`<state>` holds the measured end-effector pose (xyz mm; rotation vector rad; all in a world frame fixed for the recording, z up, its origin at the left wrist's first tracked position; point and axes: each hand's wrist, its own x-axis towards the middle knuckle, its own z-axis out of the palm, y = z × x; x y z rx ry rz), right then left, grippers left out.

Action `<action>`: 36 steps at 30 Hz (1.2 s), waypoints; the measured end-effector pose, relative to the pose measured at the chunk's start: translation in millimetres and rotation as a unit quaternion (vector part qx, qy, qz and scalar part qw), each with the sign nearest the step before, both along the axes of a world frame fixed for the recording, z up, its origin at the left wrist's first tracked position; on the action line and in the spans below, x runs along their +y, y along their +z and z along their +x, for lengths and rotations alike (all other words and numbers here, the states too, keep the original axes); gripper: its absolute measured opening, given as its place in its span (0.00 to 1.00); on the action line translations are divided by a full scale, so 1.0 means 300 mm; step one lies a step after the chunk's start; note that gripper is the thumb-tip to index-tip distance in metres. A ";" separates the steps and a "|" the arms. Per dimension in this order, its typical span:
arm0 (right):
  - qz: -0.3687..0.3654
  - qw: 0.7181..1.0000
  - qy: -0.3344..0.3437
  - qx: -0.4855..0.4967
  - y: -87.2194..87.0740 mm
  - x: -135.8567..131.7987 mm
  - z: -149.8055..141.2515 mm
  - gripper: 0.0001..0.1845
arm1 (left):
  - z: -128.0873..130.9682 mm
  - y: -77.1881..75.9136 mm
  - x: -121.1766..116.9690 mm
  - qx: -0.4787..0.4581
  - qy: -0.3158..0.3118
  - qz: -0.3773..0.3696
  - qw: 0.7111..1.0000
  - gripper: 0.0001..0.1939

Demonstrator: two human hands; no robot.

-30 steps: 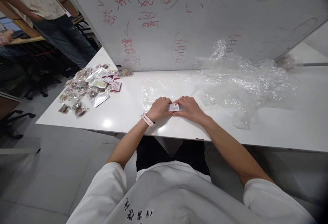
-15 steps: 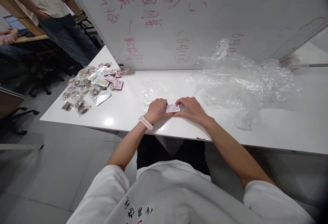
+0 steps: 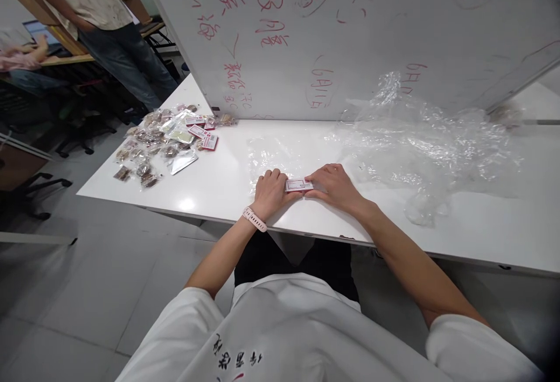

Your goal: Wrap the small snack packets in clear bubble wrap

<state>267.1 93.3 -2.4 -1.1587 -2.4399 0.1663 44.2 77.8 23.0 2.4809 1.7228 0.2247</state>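
Between my two hands is a small flat white box with red edging (image 3: 298, 185), low over the near part of the white table (image 3: 219, 192). My left hand (image 3: 272, 189), with a pale pink wristband (image 3: 254, 218), grips its left end. My right hand (image 3: 333, 185) closes on the right end, fingers over the far side and thumb along the near side. A flat clear plastic bag (image 3: 271, 154) lies just beyond my hands. The box's underside is hidden.
Small packets (image 3: 151, 140) and several red-and-white boxes (image 3: 210, 142) lie heaped at left. Crumpled clear plastic (image 3: 437, 143) spreads over the right side. A whiteboard (image 3: 371, 38) stands along the back. A person in jeans (image 3: 126, 55) stands beyond the table's left end.
The camera view has shifted slightly, so the scene sits a little further right. Both hands keep hold of the box, which appears tilted slightly differently, with its red near edge more visible.
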 end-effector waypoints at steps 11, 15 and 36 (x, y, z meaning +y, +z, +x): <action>-0.051 0.998 -0.003 -0.035 0.053 0.093 -0.032 0.24 | -0.006 0.005 0.032 0.019 0.037 0.085 0.996 0.29; -0.094 0.992 -0.021 -0.077 0.070 0.154 -0.061 0.27 | 0.009 -0.005 0.082 0.007 0.083 0.062 0.995 0.25; -0.245 0.964 -0.106 -0.002 0.075 0.007 -0.104 0.18 | -0.014 -0.062 -0.080 -0.078 -0.077 0.097 0.989 0.15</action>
